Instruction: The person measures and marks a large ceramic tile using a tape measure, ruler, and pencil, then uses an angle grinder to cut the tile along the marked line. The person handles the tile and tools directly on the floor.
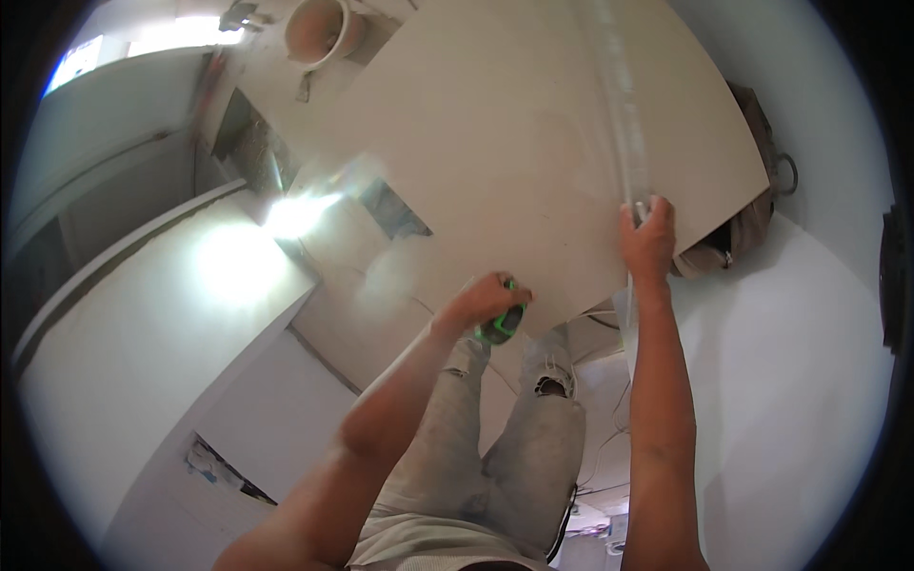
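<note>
A large beige board [495,143] lies in front of me, one corner pointing toward my legs. My left hand [488,299] is closed around a green and black tape measure [503,326], just off the board's near edge. My right hand [649,243] is at the board's right part, fingers closed on a long pale straightedge [624,114]. The straightedge runs from near my right wrist away to the far edge of the view. Something small and metallic shows between the right fingertips, too small to name.
A whitish bucket [324,33] stands at the far left. A brown bag [754,214] sticks out from under the board's right side. White surfaces rise on both sides, with a bright light [295,214] glaring at left. A dark rectangular patch [395,209] shows at the board's left.
</note>
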A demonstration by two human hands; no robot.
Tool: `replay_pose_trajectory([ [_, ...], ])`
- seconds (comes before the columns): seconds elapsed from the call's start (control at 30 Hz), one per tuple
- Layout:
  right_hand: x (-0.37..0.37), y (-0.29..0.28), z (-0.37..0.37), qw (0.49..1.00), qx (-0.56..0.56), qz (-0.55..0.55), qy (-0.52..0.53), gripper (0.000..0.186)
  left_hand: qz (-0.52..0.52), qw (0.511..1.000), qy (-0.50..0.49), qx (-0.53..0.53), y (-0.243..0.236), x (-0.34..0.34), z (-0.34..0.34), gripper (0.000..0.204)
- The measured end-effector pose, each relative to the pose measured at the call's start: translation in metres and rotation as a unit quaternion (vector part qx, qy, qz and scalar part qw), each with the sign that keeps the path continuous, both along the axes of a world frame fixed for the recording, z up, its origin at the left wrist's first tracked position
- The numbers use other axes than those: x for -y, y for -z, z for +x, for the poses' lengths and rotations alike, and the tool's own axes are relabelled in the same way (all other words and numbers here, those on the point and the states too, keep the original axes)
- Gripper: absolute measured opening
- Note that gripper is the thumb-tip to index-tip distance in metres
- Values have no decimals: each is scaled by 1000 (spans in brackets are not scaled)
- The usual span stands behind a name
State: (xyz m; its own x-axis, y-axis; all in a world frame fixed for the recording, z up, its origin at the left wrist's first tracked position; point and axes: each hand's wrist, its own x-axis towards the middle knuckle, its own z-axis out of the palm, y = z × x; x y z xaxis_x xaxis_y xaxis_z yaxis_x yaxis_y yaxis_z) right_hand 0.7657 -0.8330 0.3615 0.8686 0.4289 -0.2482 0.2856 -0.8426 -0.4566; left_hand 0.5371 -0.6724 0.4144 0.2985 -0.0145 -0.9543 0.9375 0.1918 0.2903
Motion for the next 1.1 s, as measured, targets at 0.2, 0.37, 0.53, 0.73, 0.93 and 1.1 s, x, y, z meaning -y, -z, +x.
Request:
replay_pose_trajectory([
  [0.2,33,39,37,998,38,-23,52,57,-45,998,39,18,-36,35,-34,66],
  [0.37,13,-15,5,1000,5,-2,31,51,-61,998,26,-5,-71,43,-34,63],
  [0.53,14,-70,-67,918,-359,50,-163,33,-22,1000,2,17,-63,64,-50,68],
  [0.73,12,-116,-137,767,-626,24,-139,36,3,995,42,87,-70,62,-61,56],
  [0.93,-6,-109,-165,709,-678,-73,-178,35,-51,994,33,89,-65,49,-110,53],
  [1.1,-44,-104,-215,704,-701,-102,-41,40,-66,989,-130,38,-46,17,-178,46],
])
